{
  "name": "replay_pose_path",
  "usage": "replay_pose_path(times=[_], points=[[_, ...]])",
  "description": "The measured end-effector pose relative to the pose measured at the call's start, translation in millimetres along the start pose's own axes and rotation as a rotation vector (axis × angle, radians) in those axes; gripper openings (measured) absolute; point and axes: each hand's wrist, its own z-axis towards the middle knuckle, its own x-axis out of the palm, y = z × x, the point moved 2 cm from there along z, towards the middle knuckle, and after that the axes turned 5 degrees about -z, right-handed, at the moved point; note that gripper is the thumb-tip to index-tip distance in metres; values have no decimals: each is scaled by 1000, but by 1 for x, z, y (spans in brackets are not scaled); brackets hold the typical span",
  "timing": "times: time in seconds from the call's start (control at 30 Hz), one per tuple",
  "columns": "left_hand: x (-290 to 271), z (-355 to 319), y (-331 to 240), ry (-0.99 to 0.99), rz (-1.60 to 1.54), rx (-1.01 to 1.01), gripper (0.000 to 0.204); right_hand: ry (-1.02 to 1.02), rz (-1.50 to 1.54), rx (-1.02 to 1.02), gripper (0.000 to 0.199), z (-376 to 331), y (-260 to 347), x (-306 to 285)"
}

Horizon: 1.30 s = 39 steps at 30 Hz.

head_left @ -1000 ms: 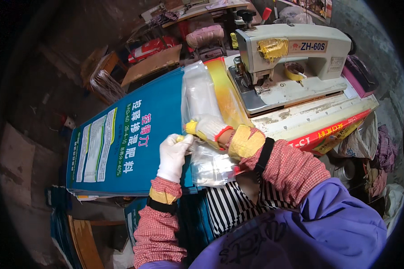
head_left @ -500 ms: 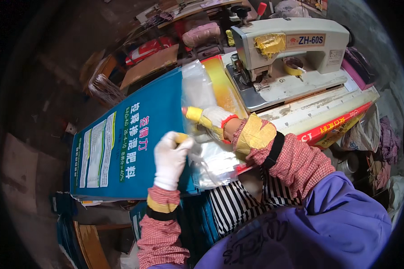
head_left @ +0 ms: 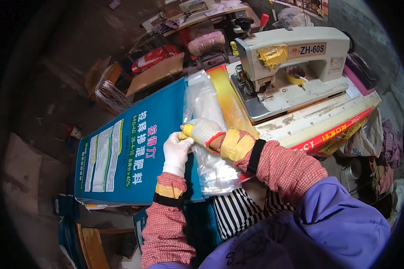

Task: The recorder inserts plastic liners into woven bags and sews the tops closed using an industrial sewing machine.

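A stack of blue printed woven bags (head_left: 159, 105) lies in front of me, with clear plastic film (head_left: 220, 168) sticking out along its right edge. My left hand (head_left: 176, 154), in a white glove, is closed in a pinch at that edge. Against its fingertips is my right hand (head_left: 204, 132), gloved in white with yellow tape on the fingers, also closed. Both seem to grip the film where it meets the top bag; the exact pinch point is hidden by the fingers.
To the right, a white sewing machine (head_left: 292, 49) stands on a worn table (head_left: 309, 114) with a roll of yellow tape (head_left: 294, 80). A yellow and red sheet (head_left: 231, 101) lies between film and machine. Beyond are a pink padded seat (head_left: 206, 43) and a wooden board (head_left: 159, 74).
My right hand has moved down and left, and its fingertips now meet those of my left hand. My left hand has shifted slightly right. The whole view has moved a little.
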Motion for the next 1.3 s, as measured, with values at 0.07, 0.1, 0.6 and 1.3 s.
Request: replay_pose_path(times=[0.07, 0.1, 0.6, 1.3], points=[[-7, -3, -9, 27, -77, 22, 21, 4, -41, 62, 48, -7, 10, -15], [-9, -4, -17, 57, -158, 35, 18, 45, -86, 77, 49, -9, 7, -16], [0, -18, -32, 143, -112, 152, 47, 49, 649, 43, 46, 22, -3, 17], [-81, -75, -89, 248, -71, 76, 20, 82, 288, -140, 22, 72, -15, 34]])
